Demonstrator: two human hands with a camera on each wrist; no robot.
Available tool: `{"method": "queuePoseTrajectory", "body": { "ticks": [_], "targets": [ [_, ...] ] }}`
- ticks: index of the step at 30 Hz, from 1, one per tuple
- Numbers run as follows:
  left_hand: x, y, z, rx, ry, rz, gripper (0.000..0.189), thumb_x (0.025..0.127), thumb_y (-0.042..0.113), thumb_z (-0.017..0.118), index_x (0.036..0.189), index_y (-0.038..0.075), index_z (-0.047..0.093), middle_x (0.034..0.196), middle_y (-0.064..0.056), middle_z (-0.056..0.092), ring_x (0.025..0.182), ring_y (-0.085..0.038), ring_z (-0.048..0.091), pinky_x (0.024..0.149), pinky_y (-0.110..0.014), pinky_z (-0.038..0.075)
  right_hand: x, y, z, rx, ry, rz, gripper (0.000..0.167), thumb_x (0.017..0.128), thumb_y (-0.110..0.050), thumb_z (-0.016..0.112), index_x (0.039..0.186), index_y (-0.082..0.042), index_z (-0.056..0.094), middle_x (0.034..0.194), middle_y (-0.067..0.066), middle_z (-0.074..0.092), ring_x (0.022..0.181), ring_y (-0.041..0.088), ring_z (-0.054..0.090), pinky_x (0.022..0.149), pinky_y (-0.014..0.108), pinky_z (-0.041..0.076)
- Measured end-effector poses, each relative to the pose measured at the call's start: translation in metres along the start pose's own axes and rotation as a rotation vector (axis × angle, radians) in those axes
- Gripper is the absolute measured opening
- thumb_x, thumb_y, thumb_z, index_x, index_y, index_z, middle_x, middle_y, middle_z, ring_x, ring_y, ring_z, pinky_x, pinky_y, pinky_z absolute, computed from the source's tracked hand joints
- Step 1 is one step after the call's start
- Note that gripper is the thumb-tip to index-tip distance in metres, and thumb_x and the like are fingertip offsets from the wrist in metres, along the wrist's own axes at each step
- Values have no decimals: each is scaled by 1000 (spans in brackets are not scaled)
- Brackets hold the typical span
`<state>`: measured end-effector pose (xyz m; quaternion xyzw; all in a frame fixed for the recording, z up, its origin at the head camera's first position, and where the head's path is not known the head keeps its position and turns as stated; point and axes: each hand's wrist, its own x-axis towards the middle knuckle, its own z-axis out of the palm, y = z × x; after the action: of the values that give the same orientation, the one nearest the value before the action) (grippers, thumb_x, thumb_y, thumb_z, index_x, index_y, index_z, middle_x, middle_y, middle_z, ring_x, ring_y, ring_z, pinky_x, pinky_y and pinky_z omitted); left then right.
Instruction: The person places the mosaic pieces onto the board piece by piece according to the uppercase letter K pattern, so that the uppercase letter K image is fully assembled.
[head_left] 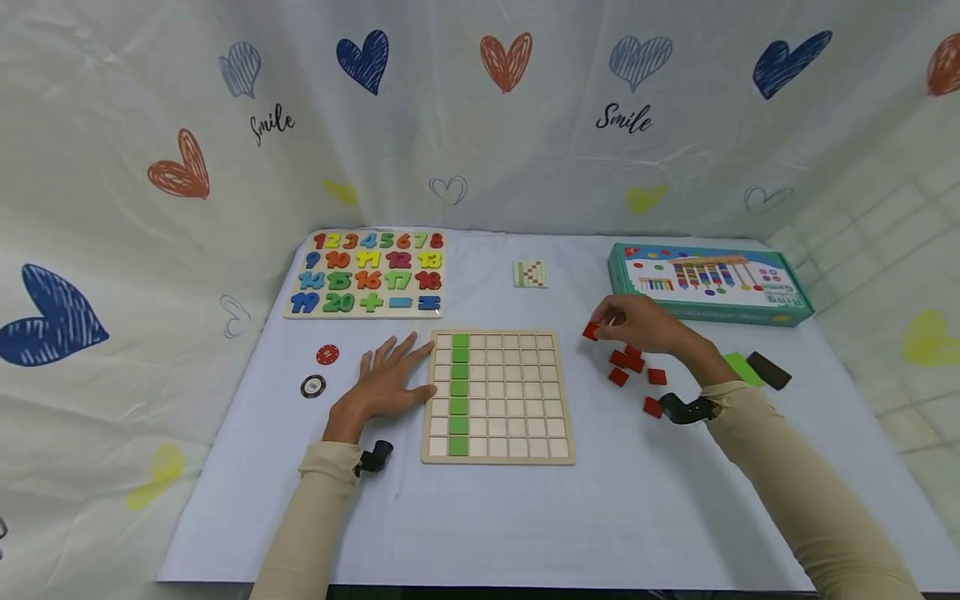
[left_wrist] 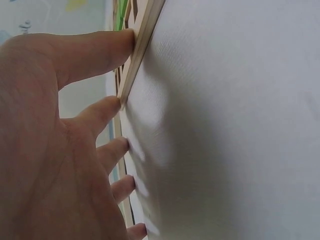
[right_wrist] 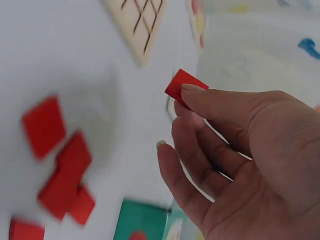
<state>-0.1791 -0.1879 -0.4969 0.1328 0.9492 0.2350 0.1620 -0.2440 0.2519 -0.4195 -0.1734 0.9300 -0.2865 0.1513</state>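
Note:
A wooden grid board [head_left: 498,458] lies mid-table, with a column of green square tiles [head_left: 459,389] second from its left edge. My left hand [head_left: 386,386] is spread flat beside the board; in the left wrist view its thumb [left_wrist: 100,55] and index fingertip touch the wooden side. My right hand [head_left: 647,323] pinches a red square tile [right_wrist: 181,86] between thumb and index finger, held above the table right of the board. Below that hand lie several loose red tiles [head_left: 618,377], some overlapping.
A number puzzle board [head_left: 300,312] sits at the back left, a small pattern card [head_left: 530,274] at the back middle. The green box [head_left: 712,312] stands behind my right hand. Green tiles [head_left: 742,369] and a dark piece [head_left: 768,370] lie right; red [head_left: 327,355] and black [head_left: 312,386] chips lie left.

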Motion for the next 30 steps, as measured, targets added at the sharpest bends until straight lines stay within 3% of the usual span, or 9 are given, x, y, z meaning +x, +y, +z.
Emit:
{"method": "queuePoseTrajectory", "body": {
  "ticks": [7,12,21,30],
  "targets": [
    [3,-1,3,-6,4,-5,81,101,49,64,170,26,29,179,-10,13,164,-44,2,125,-74,-1,42,-30,42,1,-5,-146,13,99,-11,75,111,-6,73,100,6,73,90,21,64,76,32,54],
    [1,-1,4,2,3,-8,81,101,49,64,170,27,28,179,-8,12,164,-43,2,125,-74,-1,58,-35,61,-2,-6,-131,9,98,-11,75,107,-9,75,99,4,74,88,21,63,76,33,52],
    [2,0,3,2,-2,-9,81,101,50,63,170,27,28,179,-8,12,164,-43,1,125,-73,-2,65,-29,72,1,-7,-73,11,100,-17,74,107,-10,80,99,3,76,91,21,62,77,34,51],
    [1,0,1,5,-20,-11,81,101,50,64,170,29,27,180,-7,10,164,-42,-1,125,-73,-3,62,-32,77,-53,43,-84,14,99,-17,75,108,-11,85,107,6,77,98,23,65,83,39,54]
  ]
}}
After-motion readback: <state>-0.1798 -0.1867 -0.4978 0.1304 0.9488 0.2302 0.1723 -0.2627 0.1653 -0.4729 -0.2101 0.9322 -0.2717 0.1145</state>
